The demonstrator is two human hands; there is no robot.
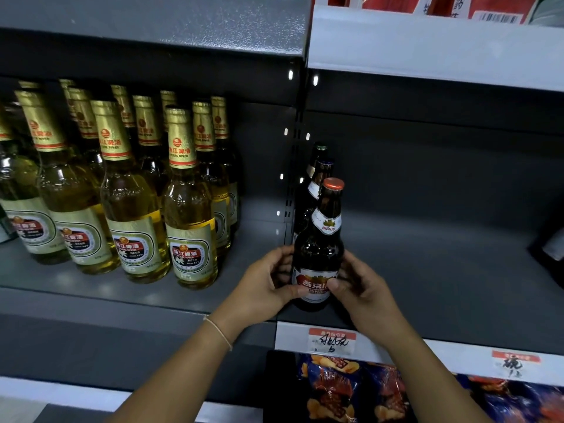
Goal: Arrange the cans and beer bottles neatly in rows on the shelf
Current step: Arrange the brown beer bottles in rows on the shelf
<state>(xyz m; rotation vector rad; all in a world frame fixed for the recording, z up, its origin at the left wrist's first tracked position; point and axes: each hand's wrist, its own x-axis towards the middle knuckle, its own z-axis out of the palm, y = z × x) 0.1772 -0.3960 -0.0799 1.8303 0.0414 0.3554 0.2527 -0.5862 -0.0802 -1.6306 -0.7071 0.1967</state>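
A dark brown beer bottle (323, 239) with an orange cap and a red-and-white label stands upright at the front left of the right shelf bay (442, 270). My left hand (265, 285) grips its lower body from the left. My right hand (360, 288) holds it from the right, thumb on the label. Two more dark bottles (317, 169) stand in a line directly behind it, against the shelf upright. Several clear bottles of golden beer (128, 190) with gold foil necks stand in rows on the left shelf bay (91, 294).
A slotted metal upright (294, 154) divides the two bays. A dark object (552, 248) sits at the far right of the shelf. Handwritten price tags (332, 341) hang on the front rail. Snack bags (335, 389) fill the shelf below. Red packages (476, 7) sit above.
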